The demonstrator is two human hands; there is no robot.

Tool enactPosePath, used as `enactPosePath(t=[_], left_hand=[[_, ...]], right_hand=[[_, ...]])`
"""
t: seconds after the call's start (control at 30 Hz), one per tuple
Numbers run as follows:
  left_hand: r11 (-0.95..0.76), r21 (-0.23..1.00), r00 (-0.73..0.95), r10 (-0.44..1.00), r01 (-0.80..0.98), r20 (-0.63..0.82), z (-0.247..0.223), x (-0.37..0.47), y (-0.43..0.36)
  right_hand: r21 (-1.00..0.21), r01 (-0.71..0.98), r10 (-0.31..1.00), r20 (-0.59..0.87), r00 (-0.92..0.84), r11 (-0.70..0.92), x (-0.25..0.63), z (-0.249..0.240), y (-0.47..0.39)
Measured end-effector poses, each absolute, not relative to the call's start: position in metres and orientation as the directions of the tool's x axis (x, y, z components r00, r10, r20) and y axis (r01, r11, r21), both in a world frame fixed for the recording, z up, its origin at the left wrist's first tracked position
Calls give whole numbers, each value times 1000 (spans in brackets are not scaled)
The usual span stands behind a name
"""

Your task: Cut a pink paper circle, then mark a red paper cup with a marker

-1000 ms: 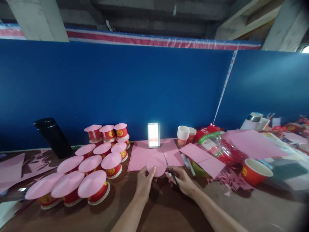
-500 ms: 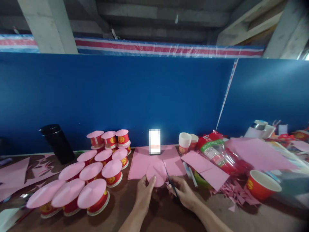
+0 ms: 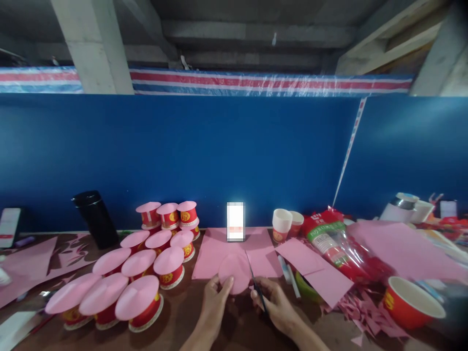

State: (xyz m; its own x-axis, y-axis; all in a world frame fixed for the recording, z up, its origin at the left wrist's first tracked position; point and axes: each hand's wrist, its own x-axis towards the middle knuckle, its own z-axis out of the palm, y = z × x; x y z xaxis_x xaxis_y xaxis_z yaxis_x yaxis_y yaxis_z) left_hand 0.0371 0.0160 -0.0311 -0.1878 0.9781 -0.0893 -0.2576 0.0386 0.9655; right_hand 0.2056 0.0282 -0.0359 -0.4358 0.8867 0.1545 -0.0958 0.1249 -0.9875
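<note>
Between thumb and fingers, my left hand pinches a round pink paper disc by its lower left edge. Dark-handled scissors are in my right hand, their blades pointing up along the disc's right side. Beneath and behind the disc lie pink paper sheets on the brown table. A bright upright phone stands at the back of the sheets.
Left of my hands stand rows of red cups with pink paper cone tops. A black bottle is behind them. On the right are white cups, a red plastic bag, pink scraps and a large red cup.
The view has shifted, so the table's things appear slightly lower. Both hands still hold the disc and scissors, and a phone at the far left has come into view.
</note>
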Motion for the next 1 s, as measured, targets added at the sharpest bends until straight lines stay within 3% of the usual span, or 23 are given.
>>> enactPosePath(t=[1.0], left_hand=[[16,959,-244,966,-283,-88,-10,48,6]], right_hand=[[-988,-58,882,153,-445,142,205,-30,29]])
